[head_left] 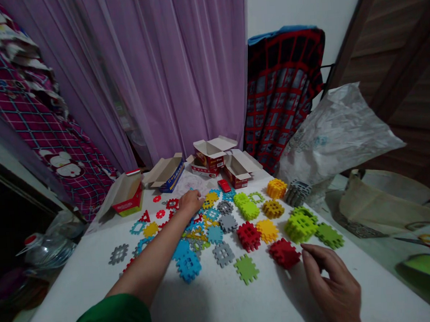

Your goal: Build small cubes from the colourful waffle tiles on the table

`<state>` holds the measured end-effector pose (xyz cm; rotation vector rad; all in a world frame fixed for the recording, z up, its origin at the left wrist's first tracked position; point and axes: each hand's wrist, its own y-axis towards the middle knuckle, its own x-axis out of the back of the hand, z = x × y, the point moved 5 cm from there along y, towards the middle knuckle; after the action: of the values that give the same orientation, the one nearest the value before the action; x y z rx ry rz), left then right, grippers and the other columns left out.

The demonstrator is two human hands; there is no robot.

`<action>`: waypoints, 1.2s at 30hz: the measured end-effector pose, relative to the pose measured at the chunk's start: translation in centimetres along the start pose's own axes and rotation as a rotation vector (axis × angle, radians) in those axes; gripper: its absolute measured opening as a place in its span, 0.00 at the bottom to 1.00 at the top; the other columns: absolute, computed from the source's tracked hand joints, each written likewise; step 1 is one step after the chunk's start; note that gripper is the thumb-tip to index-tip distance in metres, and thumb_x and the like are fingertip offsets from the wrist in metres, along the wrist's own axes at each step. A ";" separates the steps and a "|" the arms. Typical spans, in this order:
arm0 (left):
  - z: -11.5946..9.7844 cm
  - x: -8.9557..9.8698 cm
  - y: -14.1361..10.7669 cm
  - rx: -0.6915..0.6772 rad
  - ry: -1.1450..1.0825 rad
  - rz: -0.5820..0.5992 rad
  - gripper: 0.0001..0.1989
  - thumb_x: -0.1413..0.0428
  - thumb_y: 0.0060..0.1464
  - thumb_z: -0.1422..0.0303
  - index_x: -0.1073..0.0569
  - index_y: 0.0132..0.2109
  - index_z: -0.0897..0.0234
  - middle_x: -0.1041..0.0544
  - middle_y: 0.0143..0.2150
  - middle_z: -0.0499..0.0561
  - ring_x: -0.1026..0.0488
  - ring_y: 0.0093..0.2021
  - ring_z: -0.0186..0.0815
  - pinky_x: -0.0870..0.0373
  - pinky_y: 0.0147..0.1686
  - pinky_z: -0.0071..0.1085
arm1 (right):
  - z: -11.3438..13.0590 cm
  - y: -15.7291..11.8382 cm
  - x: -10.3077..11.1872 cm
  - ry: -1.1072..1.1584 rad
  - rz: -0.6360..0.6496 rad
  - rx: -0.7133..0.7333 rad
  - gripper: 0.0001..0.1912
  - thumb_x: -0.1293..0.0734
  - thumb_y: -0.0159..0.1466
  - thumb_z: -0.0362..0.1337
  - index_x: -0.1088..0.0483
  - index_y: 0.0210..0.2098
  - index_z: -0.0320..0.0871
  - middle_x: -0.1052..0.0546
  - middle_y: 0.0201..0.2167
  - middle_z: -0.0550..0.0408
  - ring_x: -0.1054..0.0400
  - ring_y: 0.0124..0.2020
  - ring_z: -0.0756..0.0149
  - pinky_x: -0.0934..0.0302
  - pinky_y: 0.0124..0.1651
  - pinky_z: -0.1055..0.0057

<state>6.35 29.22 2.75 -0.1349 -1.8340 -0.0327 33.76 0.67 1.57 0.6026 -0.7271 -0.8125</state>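
Observation:
My left hand point(190, 202) reaches to the far middle of the white table, its fingers curled at the edge of a spread of plastic interlocking building pieces. A yellow piece point(208, 203) lies right at its fingertips; what the fingers grip, if anything, is hidden. My right hand point(334, 287) hovers at the near right, fingers loosely bent, a gap between thumb and forefinger, nothing visible in it. Close to its fingertips lies a red stack point(285, 253). Beyond stand a lime-green stack point(301, 225) and another red stack point(248, 236). A blue stack point(188, 265) lies beside my left forearm.
Open cardboard boxes stand along the back: a red one point(128, 202), a blue one point(172, 175) and several dark red ones point(237, 171). Grey point(297, 193) and yellow stacks point(276, 188) sit at the right edge. A plastic bag point(330, 134) bulges beyond it. Purple curtains point(195, 70) hang behind.

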 end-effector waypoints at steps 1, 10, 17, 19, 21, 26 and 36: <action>-0.8 -0.1 0.1 -0.070 0.061 -0.009 0.18 0.43 0.54 0.57 0.24 0.50 0.57 0.23 0.55 0.54 0.28 0.56 0.45 0.33 0.52 0.35 | -0.1 -0.1 0.0 0.003 -0.003 -0.006 0.06 0.33 0.64 0.37 0.26 0.37 0.42 0.24 0.33 0.51 0.33 0.26 0.71 0.36 0.25 0.76; -4.1 -2.9 2.4 -0.217 0.214 0.139 0.26 0.43 0.53 0.56 0.27 0.57 0.61 0.25 0.59 0.60 0.32 0.60 0.52 0.39 0.59 0.44 | -0.3 0.4 0.4 -0.047 -0.036 0.008 0.05 0.33 0.64 0.36 0.26 0.36 0.42 0.23 0.32 0.52 0.33 0.26 0.71 0.35 0.29 0.74; -3.2 -3.0 2.5 -0.246 0.195 0.138 0.30 0.42 0.52 0.57 0.31 0.61 0.60 0.27 0.60 0.60 0.31 0.60 0.50 0.38 0.58 0.40 | -0.3 0.8 0.6 -0.043 -0.059 -0.006 0.06 0.34 0.64 0.36 0.25 0.36 0.41 0.24 0.31 0.52 0.32 0.25 0.71 0.36 0.27 0.74; -3.3 -3.0 2.1 -0.270 0.204 0.152 0.31 0.40 0.50 0.54 0.29 0.59 0.60 0.26 0.59 0.60 0.31 0.60 0.52 0.37 0.58 0.41 | -0.5 0.7 0.5 -0.037 -0.054 -0.021 0.06 0.34 0.64 0.37 0.25 0.36 0.41 0.24 0.31 0.52 0.33 0.24 0.71 0.37 0.26 0.75; -3.6 -3.0 1.6 -0.287 0.239 0.155 0.29 0.41 0.50 0.53 0.27 0.57 0.60 0.26 0.58 0.61 0.31 0.59 0.53 0.37 0.57 0.43 | -0.9 0.5 0.4 -0.030 -0.047 -0.050 0.07 0.34 0.64 0.38 0.25 0.36 0.41 0.24 0.31 0.52 0.34 0.24 0.71 0.37 0.25 0.75; -4.5 -2.7 0.7 -0.282 0.317 0.152 0.24 0.43 0.53 0.57 0.26 0.54 0.63 0.26 0.57 0.63 0.31 0.58 0.53 0.38 0.57 0.48 | -1.4 0.4 0.3 -0.024 -0.058 -0.086 0.10 0.34 0.64 0.41 0.24 0.35 0.42 0.23 0.31 0.52 0.35 0.23 0.71 0.38 0.24 0.74; -4.2 -2.1 0.1 -0.270 0.283 0.189 0.25 0.43 0.52 0.55 0.27 0.55 0.60 0.26 0.58 0.61 0.31 0.59 0.53 0.37 0.57 0.46 | -1.0 0.6 0.4 -0.010 -0.058 -0.051 0.08 0.33 0.63 0.39 0.25 0.35 0.42 0.23 0.30 0.52 0.34 0.23 0.71 0.36 0.26 0.74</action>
<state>10.90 28.73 1.83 -0.4693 -1.5210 -0.1596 35.01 0.91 1.53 0.5761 -0.6989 -0.8862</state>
